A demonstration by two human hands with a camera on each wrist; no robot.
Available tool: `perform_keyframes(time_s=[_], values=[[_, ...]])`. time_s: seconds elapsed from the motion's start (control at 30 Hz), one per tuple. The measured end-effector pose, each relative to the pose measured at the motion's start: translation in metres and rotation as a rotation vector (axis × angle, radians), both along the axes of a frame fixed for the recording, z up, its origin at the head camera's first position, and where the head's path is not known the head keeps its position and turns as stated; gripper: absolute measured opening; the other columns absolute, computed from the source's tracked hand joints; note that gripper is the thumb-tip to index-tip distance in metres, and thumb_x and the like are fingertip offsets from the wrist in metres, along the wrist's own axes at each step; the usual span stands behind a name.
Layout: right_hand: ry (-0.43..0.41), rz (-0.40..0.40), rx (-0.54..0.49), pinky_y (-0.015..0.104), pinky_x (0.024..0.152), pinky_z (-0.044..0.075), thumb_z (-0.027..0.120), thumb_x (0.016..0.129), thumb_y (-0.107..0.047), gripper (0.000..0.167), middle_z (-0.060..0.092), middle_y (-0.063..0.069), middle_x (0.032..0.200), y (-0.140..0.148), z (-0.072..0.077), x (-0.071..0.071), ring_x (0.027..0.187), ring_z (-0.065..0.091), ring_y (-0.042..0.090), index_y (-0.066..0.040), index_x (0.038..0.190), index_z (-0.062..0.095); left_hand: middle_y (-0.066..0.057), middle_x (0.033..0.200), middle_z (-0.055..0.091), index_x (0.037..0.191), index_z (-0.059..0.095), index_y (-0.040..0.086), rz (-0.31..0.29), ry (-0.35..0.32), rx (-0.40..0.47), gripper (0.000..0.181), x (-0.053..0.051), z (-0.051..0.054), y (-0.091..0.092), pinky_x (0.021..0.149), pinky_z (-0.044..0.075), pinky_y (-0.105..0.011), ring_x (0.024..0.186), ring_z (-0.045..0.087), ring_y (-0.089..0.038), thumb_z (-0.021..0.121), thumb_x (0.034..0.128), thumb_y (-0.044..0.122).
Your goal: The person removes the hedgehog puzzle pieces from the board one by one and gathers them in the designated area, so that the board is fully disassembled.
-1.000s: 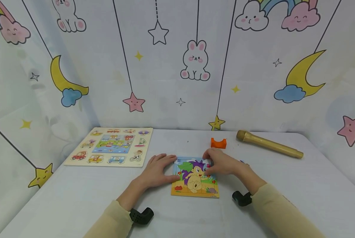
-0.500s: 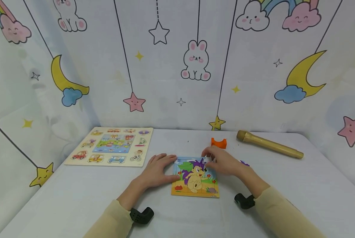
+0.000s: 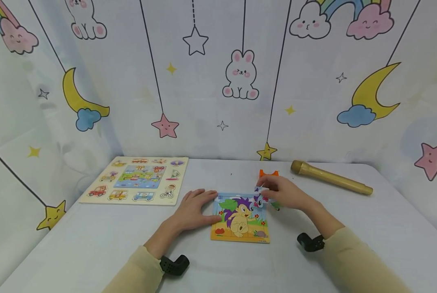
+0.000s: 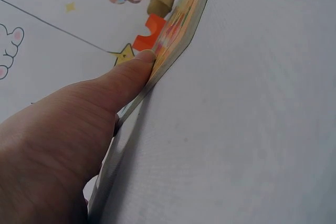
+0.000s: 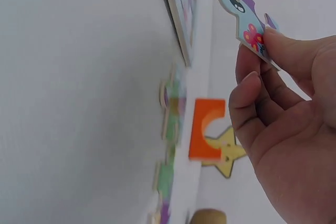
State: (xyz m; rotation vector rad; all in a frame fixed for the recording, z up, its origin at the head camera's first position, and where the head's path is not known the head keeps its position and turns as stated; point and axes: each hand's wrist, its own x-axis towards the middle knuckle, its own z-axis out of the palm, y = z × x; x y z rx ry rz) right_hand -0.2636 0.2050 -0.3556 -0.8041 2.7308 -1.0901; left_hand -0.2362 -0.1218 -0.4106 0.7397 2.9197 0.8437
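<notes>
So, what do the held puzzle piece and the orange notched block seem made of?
Puzzle piece: probably thin wood or board with a smooth printed face, judging by its pale edge. Orange notched block: perhaps plastic or painted wood; even colour, no visible grain, finish too blurred to tell.

Left grip splayed low; right grip raised, pinching.
</notes>
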Motion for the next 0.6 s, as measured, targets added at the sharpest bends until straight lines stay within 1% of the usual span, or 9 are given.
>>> perform_keyframes(time_s=[0.1,0.13,0.23,0.33,0.37,0.53,0.6], values=[[-0.002,-0.019,0.005,0.042,0.091,0.054,0.066,0.098,-0.013,0.018,0.068,0.005,0.11,0.013,0.006,0.0,0.099,0.063,0.023,-0.007,0.116,0.066,0.001,0.153,0.048,0.15,0.052,0.019,0.001,0.001,0.0,0.08,0.0,-0.001,0.0,0.121,0.008,-0.053,0.147,0.027,-0.03,0.073,0.0837,0.058],[0.001,-0.026,0.006,0.041,0.091,0.054,0.067,0.098,-0.014,0.019,0.068,0.005,0.112,0.018,0.007,0.0,0.1,0.063,0.023,-0.007,0.116,0.066,0.001,0.153,0.048,0.15,0.052,0.019,0.001,0.001,0.001,0.08,0.0,-0.001,0.0,0.121,0.008,-0.053,0.147,0.027,-0.03,0.073,0.0836,0.058],[-0.004,-0.043,-0.005,0.034,0.089,0.055,0.066,0.099,-0.014,0.021,0.068,0.008,0.113,0.035,0.01,0.001,0.101,0.063,0.025,-0.005,0.117,0.067,0.001,0.153,0.048,0.15,0.052,0.019,0.003,0.002,0.002,0.08,0.0,-0.001,0.0,0.121,0.008,-0.053,0.147,0.028,-0.03,0.073,0.0835,0.058],[-0.02,-0.063,-0.017,0.027,0.084,0.055,0.066,0.099,-0.013,0.02,0.067,0.008,0.11,0.053,0.01,0.001,0.099,0.062,0.025,-0.004,0.117,0.066,0.001,0.152,0.048,0.149,0.052,0.018,0.003,0.003,0.005,0.079,0.0,-0.001,0.0,0.121,0.008,-0.053,0.147,0.028,-0.03,0.074,0.0834,0.057],[-0.027,-0.073,-0.021,0.027,0.082,0.055,0.066,0.099,-0.013,0.021,0.067,0.008,0.109,0.06,0.009,0.002,0.097,0.062,0.025,-0.003,0.117,0.066,0.001,0.152,0.048,0.149,0.052,0.019,0.003,0.003,0.003,0.079,0.0,-0.001,0.0,0.121,0.008,-0.053,0.147,0.028,-0.03,0.073,0.0835,0.057],[-0.06,-0.125,-0.015,0.031,0.076,0.056,0.066,0.099,-0.014,0.023,0.066,0.008,0.108,0.092,0.004,0.004,0.095,0.058,0.025,-0.003,0.118,0.066,0.001,0.152,0.048,0.149,0.052,0.019,0.001,0.002,0.004,0.079,0.0,-0.001,0.0,0.121,0.008,-0.053,0.147,0.028,-0.03,0.073,0.0838,0.057],[-0.081,-0.134,-0.011,0.032,0.073,0.055,0.066,0.099,-0.014,0.024,0.066,0.008,0.104,0.104,0.001,0.004,0.092,0.057,0.024,-0.001,0.119,0.065,0.001,0.152,0.048,0.149,0.052,0.019,0.001,0.003,0.004,0.079,0.0,-0.001,0.0,0.121,0.008,-0.053,0.147,0.028,-0.031,0.073,0.0838,0.058]])
